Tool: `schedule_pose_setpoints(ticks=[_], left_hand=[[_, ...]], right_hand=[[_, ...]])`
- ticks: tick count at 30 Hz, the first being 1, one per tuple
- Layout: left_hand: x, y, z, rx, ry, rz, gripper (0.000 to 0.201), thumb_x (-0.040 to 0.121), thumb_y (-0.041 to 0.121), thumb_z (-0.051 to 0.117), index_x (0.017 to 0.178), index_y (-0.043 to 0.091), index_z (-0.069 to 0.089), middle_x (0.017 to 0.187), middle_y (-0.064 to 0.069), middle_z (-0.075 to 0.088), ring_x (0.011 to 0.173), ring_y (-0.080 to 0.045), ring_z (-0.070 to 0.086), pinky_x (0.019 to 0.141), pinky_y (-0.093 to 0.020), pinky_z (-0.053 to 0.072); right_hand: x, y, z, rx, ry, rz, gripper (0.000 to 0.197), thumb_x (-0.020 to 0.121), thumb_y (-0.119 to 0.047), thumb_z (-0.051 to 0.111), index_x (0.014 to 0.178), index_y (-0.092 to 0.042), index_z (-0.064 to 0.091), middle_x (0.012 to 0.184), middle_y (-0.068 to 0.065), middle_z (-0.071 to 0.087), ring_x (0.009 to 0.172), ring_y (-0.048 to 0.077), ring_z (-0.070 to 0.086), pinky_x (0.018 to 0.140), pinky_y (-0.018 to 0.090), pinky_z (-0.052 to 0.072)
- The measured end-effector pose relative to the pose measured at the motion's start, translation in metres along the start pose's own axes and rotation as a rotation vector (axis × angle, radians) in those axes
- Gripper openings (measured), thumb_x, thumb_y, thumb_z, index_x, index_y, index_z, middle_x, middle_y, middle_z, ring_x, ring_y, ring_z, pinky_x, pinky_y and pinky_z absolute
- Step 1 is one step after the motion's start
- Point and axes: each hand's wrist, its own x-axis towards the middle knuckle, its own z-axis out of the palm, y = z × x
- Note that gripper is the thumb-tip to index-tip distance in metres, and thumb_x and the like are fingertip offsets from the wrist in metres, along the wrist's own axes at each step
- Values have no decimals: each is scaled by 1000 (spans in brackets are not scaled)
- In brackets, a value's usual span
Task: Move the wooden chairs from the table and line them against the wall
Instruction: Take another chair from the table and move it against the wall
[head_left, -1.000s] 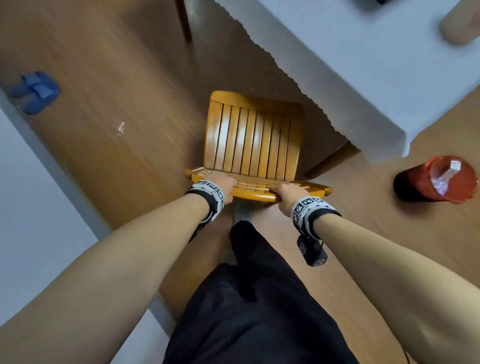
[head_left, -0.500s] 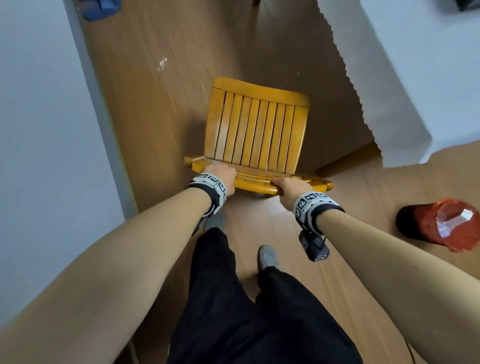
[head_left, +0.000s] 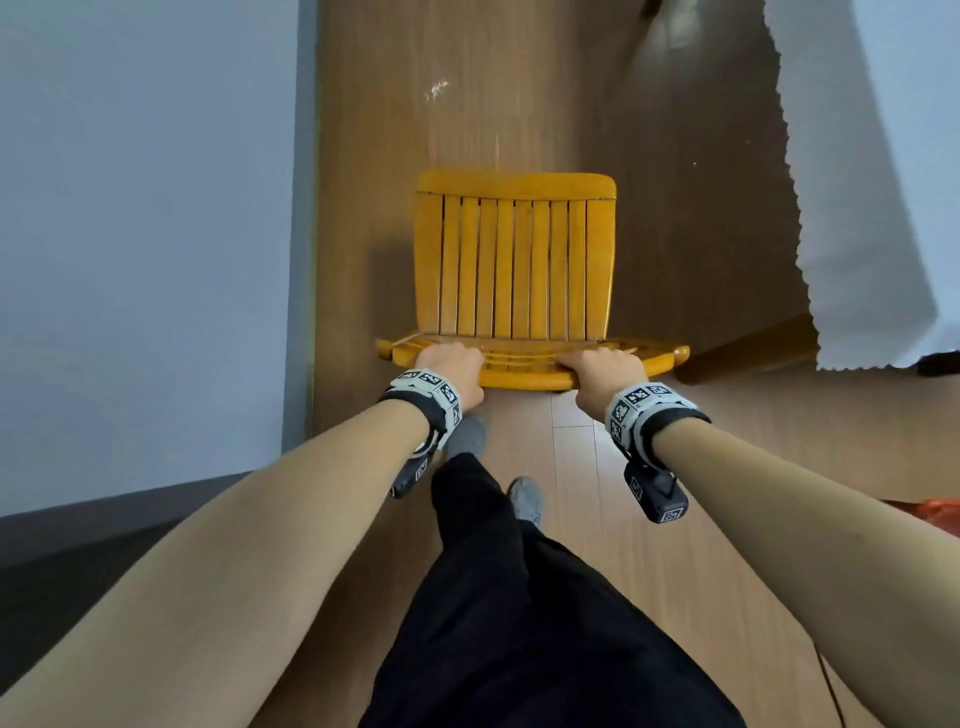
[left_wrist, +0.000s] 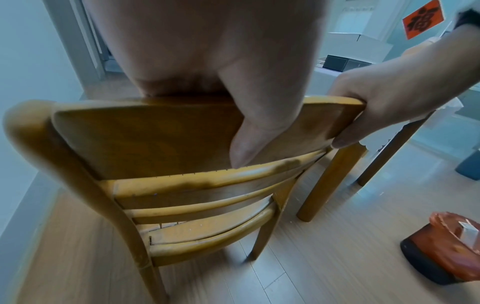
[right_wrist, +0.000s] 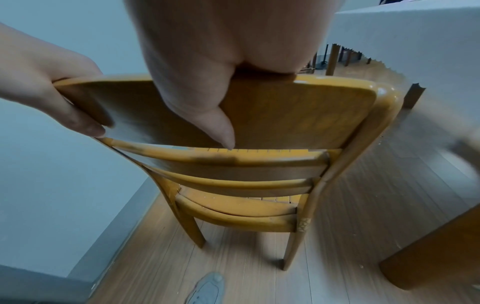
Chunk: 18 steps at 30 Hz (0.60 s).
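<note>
Both hands grip the top rail of a wooden chair (head_left: 514, 270). The left hand (head_left: 451, 366) curls its fingers over the front of the rail near the left end, its thumb (left_wrist: 249, 133) pressed flat against the back of the rail. The right hand (head_left: 605, 371) holds the rail the same way near the right end, thumb (right_wrist: 221, 125) down the back. The chair stands upright on the wood floor (head_left: 571, 467), its slatted seat pointing away from the person. A pale wall (head_left: 145, 234) runs close along the chair's left side. A table (head_left: 883, 182) draped in a white cloth stands to the right, apart from the chair. An orange-lined bin (left_wrist: 446, 246) sits on the floor further right.
</note>
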Motion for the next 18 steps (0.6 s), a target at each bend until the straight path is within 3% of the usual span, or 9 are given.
schedule_pose_setpoints(ticks=[3, 6, 9, 11, 15, 18], left_hand=[[-4, 1, -1, -7, -20, 7, 41, 91, 21, 54, 132, 20, 58, 111, -8, 66, 98, -27, 64, 70, -33, 47], [-1, -2, -14, 13, -60, 30, 43, 93, 21, 55, 136, 19, 55, 123, -9, 62, 110, -29, 60, 80, -37, 47], [6, -9, -37, 16, -66, 46, 42, 93, 21, 55, 135, 18, 56, 122, -9, 62, 111, -29, 59, 86, -39, 46], [15, -16, -60, -4, -44, 58, 40, 92, 21, 57, 133, 18, 57, 120, -7, 62, 109, -28, 58, 87, -39, 46], [42, -35, -114, -10, 29, 52, 39, 91, 18, 62, 130, 19, 60, 116, -6, 64, 106, -27, 60, 88, -39, 49], [67, -49, -151, -15, 92, 77, 40, 91, 17, 64, 131, 16, 59, 118, -8, 63, 109, -28, 59, 89, -40, 49]], right_hand=[[-1, 2, -6, -34, -51, -37, 29, 89, -6, 58, 105, -30, 59, 91, -1, 63, 82, 25, 62, 62, 34, 50], [1, 4, -17, -60, -84, -65, 23, 92, -9, 58, 104, -29, 57, 91, -2, 62, 81, 23, 61, 61, 33, 47], [9, 7, -40, -42, -84, -74, 21, 94, -16, 60, 110, -30, 62, 95, -2, 63, 86, 22, 62, 68, 35, 54], [19, 10, -63, -37, -71, -74, 16, 94, -25, 61, 108, -33, 64, 92, -3, 63, 85, 22, 62, 72, 37, 55], [50, 18, -117, -22, -14, -49, 13, 89, -25, 69, 98, -34, 67, 82, -9, 63, 84, 20, 66, 72, 38, 56], [75, 27, -155, -10, 40, 2, 28, 89, -16, 65, 108, -37, 70, 93, -5, 66, 91, 23, 65, 75, 38, 55]])
